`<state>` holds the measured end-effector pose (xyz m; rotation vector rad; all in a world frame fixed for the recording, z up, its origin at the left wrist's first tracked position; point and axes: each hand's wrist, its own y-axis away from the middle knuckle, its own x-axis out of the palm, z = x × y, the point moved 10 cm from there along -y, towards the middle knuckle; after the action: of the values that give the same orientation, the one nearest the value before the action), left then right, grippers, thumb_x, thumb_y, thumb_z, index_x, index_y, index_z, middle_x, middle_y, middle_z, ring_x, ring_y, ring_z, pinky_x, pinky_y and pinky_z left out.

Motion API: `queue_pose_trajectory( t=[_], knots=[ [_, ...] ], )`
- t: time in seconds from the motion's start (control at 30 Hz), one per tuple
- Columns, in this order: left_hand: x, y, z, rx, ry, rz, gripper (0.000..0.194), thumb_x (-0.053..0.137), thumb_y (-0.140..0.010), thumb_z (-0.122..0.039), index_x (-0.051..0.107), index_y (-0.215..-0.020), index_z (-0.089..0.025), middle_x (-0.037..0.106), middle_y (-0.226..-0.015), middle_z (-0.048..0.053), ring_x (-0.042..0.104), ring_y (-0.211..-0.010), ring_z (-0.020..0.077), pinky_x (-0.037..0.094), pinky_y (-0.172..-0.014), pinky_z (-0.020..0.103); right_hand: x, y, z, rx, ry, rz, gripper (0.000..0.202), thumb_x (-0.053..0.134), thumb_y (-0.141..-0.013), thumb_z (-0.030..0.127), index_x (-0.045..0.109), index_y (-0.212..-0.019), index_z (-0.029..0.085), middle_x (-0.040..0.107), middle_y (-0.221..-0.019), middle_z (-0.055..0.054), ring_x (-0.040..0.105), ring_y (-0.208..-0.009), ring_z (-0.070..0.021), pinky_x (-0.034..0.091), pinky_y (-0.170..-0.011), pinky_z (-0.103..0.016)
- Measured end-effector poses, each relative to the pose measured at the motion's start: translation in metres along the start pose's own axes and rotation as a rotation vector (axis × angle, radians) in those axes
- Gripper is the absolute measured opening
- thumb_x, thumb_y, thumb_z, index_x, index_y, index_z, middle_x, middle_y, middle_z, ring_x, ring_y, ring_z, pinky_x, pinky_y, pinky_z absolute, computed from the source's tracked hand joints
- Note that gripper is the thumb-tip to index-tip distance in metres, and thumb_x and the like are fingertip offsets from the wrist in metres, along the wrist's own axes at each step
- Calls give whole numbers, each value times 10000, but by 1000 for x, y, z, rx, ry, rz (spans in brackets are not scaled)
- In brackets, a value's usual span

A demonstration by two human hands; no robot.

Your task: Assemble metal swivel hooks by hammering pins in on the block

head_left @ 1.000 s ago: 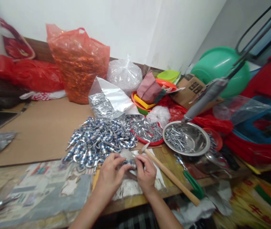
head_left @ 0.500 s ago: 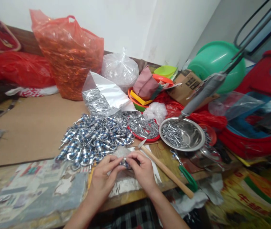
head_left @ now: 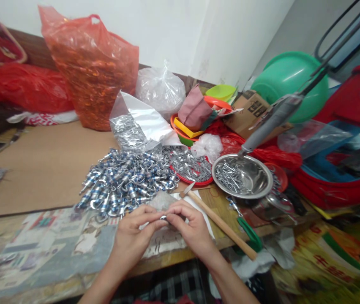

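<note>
My left hand [head_left: 136,231] and my right hand [head_left: 190,226] meet near the front edge of the table. Between their fingertips sits a small shiny metal piece [head_left: 164,218], mostly covered by the fingers, so its exact kind does not show. Both hands are closed in a pinch on it. Right behind them lies a clear lumpy block [head_left: 161,200]. Further back spreads a heap of silver-and-blue metal fittings with hooks [head_left: 126,181]. A hammer [head_left: 219,223] with a wooden handle rests to the right of my right hand.
Right of the heap are a red tray [head_left: 195,166] of small metal parts and a steel bowl [head_left: 243,175] of pins. A green-handled tool [head_left: 249,234] lies near the edge. Behind stand an orange plastic bag [head_left: 94,80], a clear bag [head_left: 161,90] and a green basin [head_left: 294,84].
Both hands have drawn slightly closer together around the small metal piece, which shows less between the fingers. The view has shifted a little; the objects on the table stay put.
</note>
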<state>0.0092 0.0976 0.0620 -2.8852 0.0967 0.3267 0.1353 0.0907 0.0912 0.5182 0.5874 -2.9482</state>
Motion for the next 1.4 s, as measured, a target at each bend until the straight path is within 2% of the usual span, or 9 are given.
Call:
queue_pose_trajectory(
  t=[0.17,0.3,0.7,0.83,0.97,1.1,1.23,1.3,1.4],
  knots=[
    [-1,6,9,-209,247,-8,83,650,-639,-238,709,-692,-215,669,-717,19,608,-703,165,486,-655,262,-5,23,37,-420,230,-33,234,583,-738,141,593,-963,205,611,-937,-65,584,-855,-160,502,-715,-279],
    [1,5,1,-201,200,25,62,650,-640,-258,692,-648,-214,660,-697,11,600,-683,160,475,-633,252,0,46,59,-738,414,-32,239,469,-799,91,604,-972,187,650,-940,-75,580,-928,-174,518,-727,-297],
    [5,1,-22,-48,-42,155,107,594,-705,-300,671,-653,-246,642,-701,1,587,-710,162,439,-685,266,0,55,80,-882,640,47,181,491,-801,75,622,-919,113,682,-879,-71,575,-979,-183,513,-789,-258],
    [5,0,-20,-66,1,162,90,615,-678,-297,676,-638,-246,621,-774,15,582,-777,172,436,-719,268,-1,56,76,-863,567,47,174,502,-793,74,633,-901,115,681,-867,-78,586,-959,-181,514,-779,-251],
    [9,3,-9,-220,144,151,102,634,-641,-292,693,-606,-217,659,-824,42,591,-821,209,445,-730,287,-15,49,60,-721,327,-131,176,558,-745,61,655,-856,158,663,-843,-78,621,-824,-154,529,-698,-242],
    [12,19,22,-494,329,-20,160,664,-601,-313,704,-646,-164,694,-661,51,604,-681,202,466,-657,291,-16,43,33,-499,187,-250,201,641,-664,44,679,-791,195,646,-787,-52,622,-664,-118,518,-568,-189],
    [18,34,36,-565,448,-156,322,700,-560,-332,676,-834,-164,695,-721,36,607,-721,182,486,-655,252,-12,47,18,-340,138,-294,141,684,-653,132,692,-784,183,621,-736,-51,613,-619,-117,510,-535,-181],
    [18,34,32,-515,496,-189,458,717,-545,-300,612,-977,-192,681,-770,14,595,-767,155,485,-661,201,-12,45,15,-265,149,-258,116,680,-661,159,699,-776,164,618,-723,-60,608,-612,-119,504,-533,-186],
    [16,31,30,-469,534,-214,569,714,-553,-271,509,-1081,-215,653,-738,-7,587,-746,137,498,-654,187,-7,22,4,-150,201,1,77,650,-697,194,702,-747,169,644,-703,-39,611,-634,-114,499,-576,-179]
  ],
)
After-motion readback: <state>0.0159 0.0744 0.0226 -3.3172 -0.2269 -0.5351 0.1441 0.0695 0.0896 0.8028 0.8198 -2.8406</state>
